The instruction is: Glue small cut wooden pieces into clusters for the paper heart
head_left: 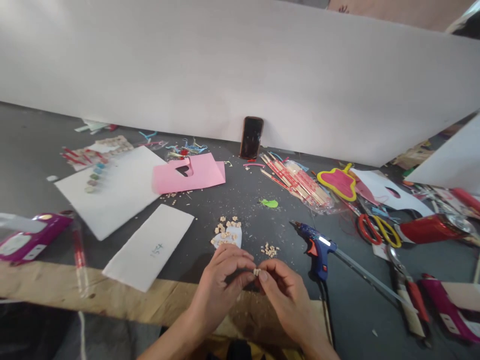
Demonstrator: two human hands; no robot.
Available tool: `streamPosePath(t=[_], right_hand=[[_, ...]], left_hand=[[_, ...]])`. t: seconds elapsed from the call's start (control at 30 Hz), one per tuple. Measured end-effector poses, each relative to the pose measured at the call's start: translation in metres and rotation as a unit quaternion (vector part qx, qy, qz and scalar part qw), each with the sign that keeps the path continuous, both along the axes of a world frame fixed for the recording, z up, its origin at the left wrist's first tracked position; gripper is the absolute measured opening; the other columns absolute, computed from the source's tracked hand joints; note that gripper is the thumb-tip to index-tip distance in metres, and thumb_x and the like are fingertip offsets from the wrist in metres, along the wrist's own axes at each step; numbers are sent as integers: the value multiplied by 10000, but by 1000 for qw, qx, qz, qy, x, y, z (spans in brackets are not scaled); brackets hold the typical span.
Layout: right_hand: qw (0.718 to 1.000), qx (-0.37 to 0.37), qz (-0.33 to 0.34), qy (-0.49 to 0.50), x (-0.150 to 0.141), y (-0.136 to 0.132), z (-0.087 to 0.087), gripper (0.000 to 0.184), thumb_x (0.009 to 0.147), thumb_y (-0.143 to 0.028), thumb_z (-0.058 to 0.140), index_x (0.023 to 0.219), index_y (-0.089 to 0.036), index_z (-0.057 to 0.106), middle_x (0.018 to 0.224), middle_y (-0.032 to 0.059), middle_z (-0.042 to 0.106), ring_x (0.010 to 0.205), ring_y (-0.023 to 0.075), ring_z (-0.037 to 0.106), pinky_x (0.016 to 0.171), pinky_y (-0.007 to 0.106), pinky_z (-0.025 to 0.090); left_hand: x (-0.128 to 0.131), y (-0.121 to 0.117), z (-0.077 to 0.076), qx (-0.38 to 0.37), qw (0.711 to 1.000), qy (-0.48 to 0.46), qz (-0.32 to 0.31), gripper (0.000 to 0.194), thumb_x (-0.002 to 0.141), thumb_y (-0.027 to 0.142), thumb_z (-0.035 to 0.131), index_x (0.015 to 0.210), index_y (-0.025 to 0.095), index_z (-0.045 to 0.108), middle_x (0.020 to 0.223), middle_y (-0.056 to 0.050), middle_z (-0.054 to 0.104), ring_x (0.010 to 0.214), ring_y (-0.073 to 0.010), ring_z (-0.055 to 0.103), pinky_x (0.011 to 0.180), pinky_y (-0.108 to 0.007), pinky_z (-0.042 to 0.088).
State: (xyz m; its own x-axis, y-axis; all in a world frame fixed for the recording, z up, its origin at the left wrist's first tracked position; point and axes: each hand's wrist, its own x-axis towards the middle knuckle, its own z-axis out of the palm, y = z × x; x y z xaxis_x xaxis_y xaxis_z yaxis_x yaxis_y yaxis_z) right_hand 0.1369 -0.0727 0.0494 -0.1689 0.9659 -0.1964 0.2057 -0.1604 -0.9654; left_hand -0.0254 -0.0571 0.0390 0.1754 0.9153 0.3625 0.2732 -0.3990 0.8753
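Observation:
Near the front edge of the table, my left hand (222, 282) and my right hand (288, 300) meet fingertip to fingertip. Pinched between them is a small beige piece (257, 272), knobbly like a cluster of beads; its full shape is partly hidden. Just beyond my left hand, several beige flower-shaped pieces (224, 234) lie on and around a scrap of white paper (235, 235). A loose heap of tiny beige bits (269, 250) sits beyond my right hand. To the right of it lies a blue glue gun (318, 247) with a long clear glue stick in its back.
Left are white sheets (123, 190), a white card (150, 247), pink paper (204, 175) and a purple device (35, 237). A phone (251, 137) leans on the white panel (210, 65). Right are wooden sticks (285, 172), scissors (378, 230), a red can (427, 228) and pliers (407, 290).

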Motion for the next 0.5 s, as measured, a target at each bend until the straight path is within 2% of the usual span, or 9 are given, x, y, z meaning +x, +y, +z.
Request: streamPosePath(t=[0.5], right_hand=[[1000, -20, -1, 14, 0, 1, 1, 221, 862, -385, 537, 778, -187, 587, 667, -27, 498, 607, 108, 427, 555, 209, 365]], left_hand=[[3, 3, -2, 55, 998, -8, 13, 106, 797, 95, 667, 746, 187, 679, 795, -34, 680, 836, -177, 568, 761, -285, 486]])
